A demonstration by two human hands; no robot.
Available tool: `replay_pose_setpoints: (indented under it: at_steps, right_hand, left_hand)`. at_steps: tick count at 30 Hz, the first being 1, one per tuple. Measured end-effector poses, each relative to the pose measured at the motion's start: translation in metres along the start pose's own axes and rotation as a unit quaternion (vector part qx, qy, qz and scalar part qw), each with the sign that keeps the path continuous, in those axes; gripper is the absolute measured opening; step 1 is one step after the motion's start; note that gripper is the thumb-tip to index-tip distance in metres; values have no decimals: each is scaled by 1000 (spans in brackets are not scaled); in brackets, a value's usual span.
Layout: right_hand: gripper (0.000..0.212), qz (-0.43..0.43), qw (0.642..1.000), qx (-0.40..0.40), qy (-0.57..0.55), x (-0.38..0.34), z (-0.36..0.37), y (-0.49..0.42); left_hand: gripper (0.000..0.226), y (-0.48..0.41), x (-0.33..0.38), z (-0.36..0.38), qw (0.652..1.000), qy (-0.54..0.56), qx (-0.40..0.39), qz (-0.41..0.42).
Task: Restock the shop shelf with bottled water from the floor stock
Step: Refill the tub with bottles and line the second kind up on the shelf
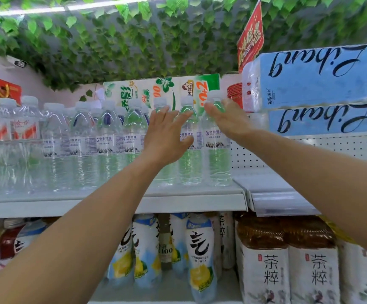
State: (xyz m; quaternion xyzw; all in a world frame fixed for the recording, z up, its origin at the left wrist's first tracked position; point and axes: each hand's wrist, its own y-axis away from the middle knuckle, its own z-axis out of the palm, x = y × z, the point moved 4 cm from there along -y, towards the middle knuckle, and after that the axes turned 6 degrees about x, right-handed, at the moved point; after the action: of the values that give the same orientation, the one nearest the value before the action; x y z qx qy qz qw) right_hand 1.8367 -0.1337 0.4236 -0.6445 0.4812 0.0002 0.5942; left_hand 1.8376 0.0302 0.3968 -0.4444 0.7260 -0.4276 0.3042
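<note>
Seven blue-labelled water bottles [107, 150] line the front of the upper shelf [200, 201], with more rows behind them. At the left end stand three red-labelled bottles [26, 126]. Your right hand [228, 121] is released, its straight fingers resting on the shoulder of the rightmost bottle [217, 163]. Your left hand [167, 139] is spread flat in front of the next two and grasps nothing. To the right lie two stacked blue packs [316, 80]. Below, you have lemon drinks [201, 260] and two tea packs [287, 260]. Green leaves [134, 40] and one red sign [251, 38] hang overhead.
</note>
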Motion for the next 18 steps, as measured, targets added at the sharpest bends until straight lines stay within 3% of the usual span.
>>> replay_pose_setpoints:
  at_steps: [7, 18]
  right_hand:
    - [81, 72, 994, -40, 69, 49, 8, 80]
    - [92, 57, 989, -36, 130, 50, 19, 67]
  left_hand:
    - [69, -3, -7, 7, 1000, 5, 4, 15]
    - [69, -2, -9, 10, 999, 29, 32, 19]
